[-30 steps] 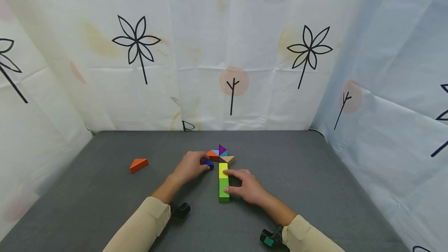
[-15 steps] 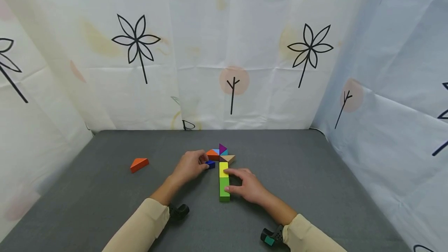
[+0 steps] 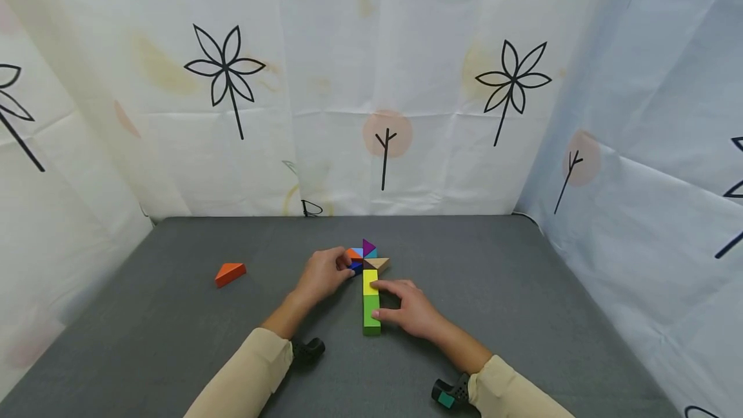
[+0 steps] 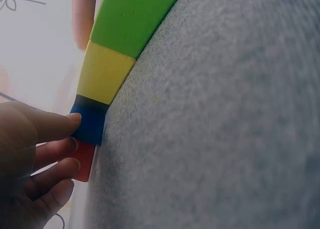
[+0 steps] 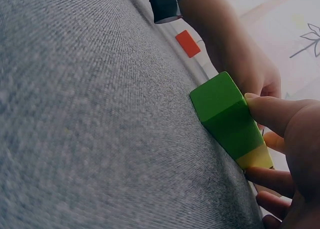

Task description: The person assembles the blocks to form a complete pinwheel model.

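Observation:
My left hand [image 3: 324, 275] pinches a blue triangular block [image 4: 90, 123] at the left side of a block pattern on the grey table. In the left wrist view its thumb presses the blue face, while the other fingers reach a red-orange block [image 4: 84, 161] behind. My right hand [image 3: 413, 310] rests at the pattern's stem: its index finger touches the yellow block [image 3: 369, 277] and its thumb the green block [image 3: 371, 326]. Above the stem lie a tan triangle [image 3: 380, 264], a purple triangle [image 3: 368, 248] and light blue pieces [image 3: 372, 254]. Fingers partly cover the blue and orange blocks.
A loose orange triangular block [image 3: 230, 273] lies on the table to the left, apart from the pattern. Printed white cloth [image 3: 325, 160] hangs behind the grey tabletop [image 3: 493, 289] and on both sides.
My left hand has slid the blue triangular block to the right and slightly away from me, up to the pattern. The right hand keeps its place on the yellow and green blocks.

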Demonstrator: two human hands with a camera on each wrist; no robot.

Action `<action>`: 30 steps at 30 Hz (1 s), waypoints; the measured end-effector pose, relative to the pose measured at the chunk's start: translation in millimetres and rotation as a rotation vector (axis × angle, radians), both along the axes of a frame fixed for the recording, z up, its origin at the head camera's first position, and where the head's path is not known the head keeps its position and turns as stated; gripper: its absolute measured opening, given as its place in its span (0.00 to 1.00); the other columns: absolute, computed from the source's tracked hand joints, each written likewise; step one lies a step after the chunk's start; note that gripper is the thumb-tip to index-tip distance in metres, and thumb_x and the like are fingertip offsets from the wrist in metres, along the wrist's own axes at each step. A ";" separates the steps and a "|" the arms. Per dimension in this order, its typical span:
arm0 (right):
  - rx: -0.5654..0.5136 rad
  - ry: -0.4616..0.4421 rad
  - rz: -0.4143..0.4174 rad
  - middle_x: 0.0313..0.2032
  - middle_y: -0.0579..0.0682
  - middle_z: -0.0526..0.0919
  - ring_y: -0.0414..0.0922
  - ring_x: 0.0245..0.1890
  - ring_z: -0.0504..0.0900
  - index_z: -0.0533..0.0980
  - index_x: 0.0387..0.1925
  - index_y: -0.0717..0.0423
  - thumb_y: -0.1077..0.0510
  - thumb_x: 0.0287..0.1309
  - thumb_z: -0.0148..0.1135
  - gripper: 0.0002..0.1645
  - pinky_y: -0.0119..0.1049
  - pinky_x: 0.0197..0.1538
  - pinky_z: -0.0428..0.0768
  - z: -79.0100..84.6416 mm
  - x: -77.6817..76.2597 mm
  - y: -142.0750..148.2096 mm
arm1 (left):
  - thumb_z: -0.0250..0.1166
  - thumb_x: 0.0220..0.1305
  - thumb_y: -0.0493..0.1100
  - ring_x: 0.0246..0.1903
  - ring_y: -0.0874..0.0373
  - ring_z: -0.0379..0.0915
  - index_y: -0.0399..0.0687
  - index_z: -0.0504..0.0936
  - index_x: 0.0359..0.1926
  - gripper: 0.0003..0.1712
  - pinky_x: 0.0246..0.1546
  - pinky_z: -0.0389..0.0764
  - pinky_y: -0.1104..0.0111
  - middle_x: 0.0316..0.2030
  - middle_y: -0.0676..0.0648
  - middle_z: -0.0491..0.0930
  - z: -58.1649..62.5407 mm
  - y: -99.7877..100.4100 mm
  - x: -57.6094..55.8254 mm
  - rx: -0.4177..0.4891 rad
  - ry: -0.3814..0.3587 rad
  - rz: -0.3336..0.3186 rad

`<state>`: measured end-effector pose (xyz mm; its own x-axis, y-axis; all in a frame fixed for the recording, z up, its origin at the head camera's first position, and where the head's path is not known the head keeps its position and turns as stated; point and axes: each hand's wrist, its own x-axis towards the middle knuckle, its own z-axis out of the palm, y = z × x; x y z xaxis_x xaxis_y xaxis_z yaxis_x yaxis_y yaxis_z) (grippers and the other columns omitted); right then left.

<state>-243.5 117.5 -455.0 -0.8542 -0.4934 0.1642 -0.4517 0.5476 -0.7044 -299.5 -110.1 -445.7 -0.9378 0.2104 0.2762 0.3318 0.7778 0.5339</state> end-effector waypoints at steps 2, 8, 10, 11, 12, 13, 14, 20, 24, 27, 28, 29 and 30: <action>-0.001 0.002 0.000 0.61 0.50 0.75 0.56 0.60 0.67 0.74 0.63 0.48 0.44 0.57 0.69 0.33 0.63 0.59 0.62 -0.2 0.0 -0.1 | 0.74 0.56 0.44 0.25 0.61 0.70 0.51 0.80 0.32 0.09 0.27 0.74 0.66 0.25 0.56 0.76 -0.1 1.3 -0.4 0.009 -0.004 0.004; -0.011 0.004 0.000 0.60 0.50 0.75 0.56 0.60 0.67 0.74 0.63 0.49 0.45 0.57 0.69 0.33 0.64 0.58 0.61 -1.0 -0.6 0.0 | 0.75 0.55 0.45 0.25 0.61 0.70 0.51 0.80 0.32 0.10 0.28 0.74 0.66 0.24 0.56 0.76 -2.7 3.0 -3.1 0.038 -0.013 0.008; -0.017 0.002 0.001 0.60 0.50 0.75 0.56 0.60 0.67 0.74 0.63 0.49 0.45 0.57 0.69 0.33 0.65 0.58 0.61 -1.3 -0.9 0.1 | 0.75 0.55 0.45 0.25 0.61 0.70 0.51 0.80 0.32 0.10 0.27 0.74 0.66 0.24 0.56 0.76 -3.5 3.3 -3.7 0.040 -0.014 0.010; -0.018 0.002 0.002 0.60 0.50 0.75 0.56 0.60 0.66 0.74 0.63 0.49 0.45 0.57 0.69 0.33 0.65 0.58 0.61 -1.5 -1.2 0.1 | 0.75 0.55 0.45 0.25 0.61 0.70 0.51 0.80 0.32 0.10 0.28 0.74 0.67 0.24 0.56 0.76 -3.7 3.5 -4.0 0.039 -0.015 0.012; -0.020 -0.001 0.003 0.60 0.50 0.75 0.56 0.60 0.66 0.74 0.63 0.49 0.45 0.57 0.69 0.33 0.65 0.58 0.61 -1.7 -1.4 0.1 | 0.75 0.55 0.45 0.25 0.61 0.70 0.52 0.80 0.32 0.10 0.28 0.74 0.67 0.24 0.56 0.76 -4.0 3.7 -4.2 0.038 -0.017 0.014; -0.017 -0.004 0.001 0.61 0.50 0.75 0.56 0.61 0.66 0.74 0.63 0.49 0.45 0.57 0.69 0.33 0.65 0.59 0.61 -1.6 -1.4 0.0 | 0.75 0.55 0.45 0.25 0.61 0.70 0.52 0.80 0.32 0.10 0.28 0.74 0.67 0.24 0.56 0.76 -4.1 3.8 -4.5 0.036 -0.018 0.015; -0.016 -0.007 0.000 0.60 0.50 0.75 0.56 0.61 0.66 0.74 0.63 0.48 0.45 0.57 0.69 0.33 0.65 0.59 0.61 -1.6 -1.5 0.0 | 0.75 0.55 0.45 0.25 0.61 0.70 0.52 0.80 0.33 0.10 0.28 0.74 0.67 0.24 0.56 0.76 -4.4 4.1 -4.7 0.034 -0.019 0.016; -0.015 -0.004 -0.001 0.60 0.50 0.76 0.56 0.61 0.67 0.74 0.62 0.49 0.45 0.57 0.69 0.33 0.64 0.58 0.61 -1.8 -1.3 -0.6 | 0.75 0.54 0.45 0.26 0.61 0.71 0.51 0.81 0.33 0.10 0.28 0.74 0.67 0.25 0.56 0.76 -4.1 5.0 -5.0 0.033 -0.015 0.026; -0.019 -0.001 0.001 0.60 0.50 0.76 0.56 0.61 0.66 0.74 0.62 0.50 0.46 0.57 0.69 0.32 0.64 0.59 0.61 -2.0 -1.1 -0.8 | 0.75 0.54 0.46 0.27 0.61 0.71 0.51 0.81 0.33 0.10 0.29 0.75 0.67 0.25 0.56 0.76 -3.2 5.3 -4.6 0.028 -0.010 0.029; -0.024 -0.005 0.001 0.60 0.50 0.75 0.56 0.61 0.66 0.74 0.63 0.50 0.46 0.57 0.69 0.32 0.64 0.59 0.61 -1.7 -1.1 -0.7 | 0.75 0.54 0.46 0.27 0.61 0.70 0.51 0.82 0.34 0.11 0.30 0.75 0.66 0.26 0.56 0.76 -1.7 3.6 -3.6 0.038 0.009 0.016; -0.025 -0.004 0.001 0.60 0.50 0.76 0.56 0.61 0.66 0.74 0.63 0.50 0.46 0.57 0.69 0.32 0.64 0.59 0.61 -1.7 -1.1 -0.7 | 0.76 0.54 0.46 0.27 0.60 0.70 0.51 0.82 0.34 0.11 0.29 0.75 0.66 0.26 0.56 0.76 -0.9 2.5 -3.3 0.047 0.017 0.013; -0.025 -0.005 0.002 0.60 0.50 0.76 0.56 0.61 0.66 0.74 0.63 0.50 0.46 0.57 0.69 0.32 0.64 0.59 0.61 -1.8 -1.1 -0.7 | 0.76 0.53 0.46 0.27 0.60 0.70 0.50 0.82 0.34 0.11 0.29 0.75 0.66 0.26 0.56 0.76 -0.2 1.1 -3.0 0.055 0.025 0.012; -0.028 -0.007 0.002 0.60 0.51 0.76 0.56 0.61 0.66 0.74 0.63 0.50 0.46 0.57 0.69 0.33 0.64 0.59 0.61 -1.8 -1.1 -0.5 | 0.76 0.53 0.46 0.27 0.60 0.70 0.50 0.83 0.34 0.11 0.29 0.75 0.66 0.26 0.56 0.76 0.7 -0.6 -2.8 0.065 0.032 0.013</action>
<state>-244.6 117.0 -456.8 -0.8543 -0.4905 0.1722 -0.4480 0.5266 -0.7225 -302.3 -110.7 -445.0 -0.9307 0.1792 0.3188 0.3397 0.7463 0.5723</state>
